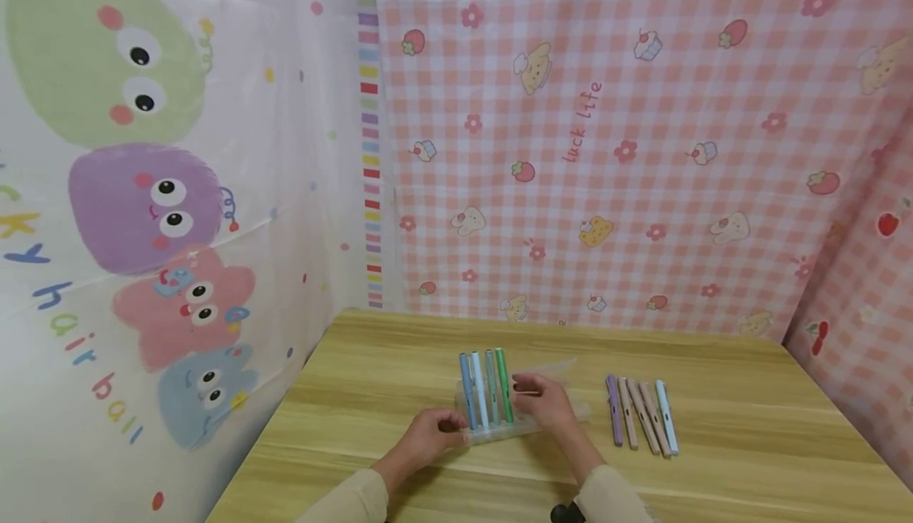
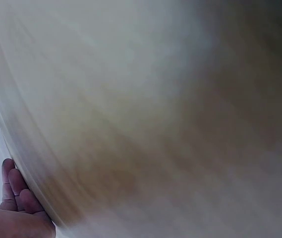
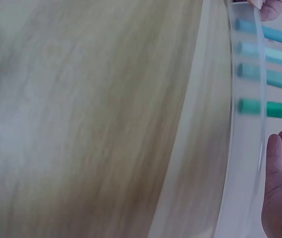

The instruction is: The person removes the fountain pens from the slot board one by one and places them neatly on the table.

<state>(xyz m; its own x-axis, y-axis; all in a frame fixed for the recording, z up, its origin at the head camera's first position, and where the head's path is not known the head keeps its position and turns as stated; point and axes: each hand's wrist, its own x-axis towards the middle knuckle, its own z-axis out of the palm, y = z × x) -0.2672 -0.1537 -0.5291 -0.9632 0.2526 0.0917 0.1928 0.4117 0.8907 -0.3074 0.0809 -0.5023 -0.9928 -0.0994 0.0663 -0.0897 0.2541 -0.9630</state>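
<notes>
A clear plastic pen holder (image 1: 494, 434) stands on the wooden table. Upright in it is a row of pens: a dark blue pen (image 1: 467, 390), a pale blue pen (image 1: 479, 390), a grey-teal pen (image 1: 493, 388) and a green pen (image 1: 504, 386). My left hand (image 1: 426, 434) pinches the holder's left front corner between thumb and fingers. At the right, beside the green pen, my right hand (image 1: 548, 402) hovers over the holder; its fingers (image 3: 275, 158) look straight in the right wrist view, with nothing in them. The left wrist view catches only part of the left hand (image 2: 19, 213).
Right of the holder, a purple pen (image 1: 614, 410), several brownish-pink pens (image 1: 628, 414) and a light blue pen (image 1: 666, 418) lie side by side. A black object (image 1: 567, 513) shows by the right sleeve. Patterned cloths (image 1: 606, 150) hang behind the table (image 1: 321, 396) and along its sides.
</notes>
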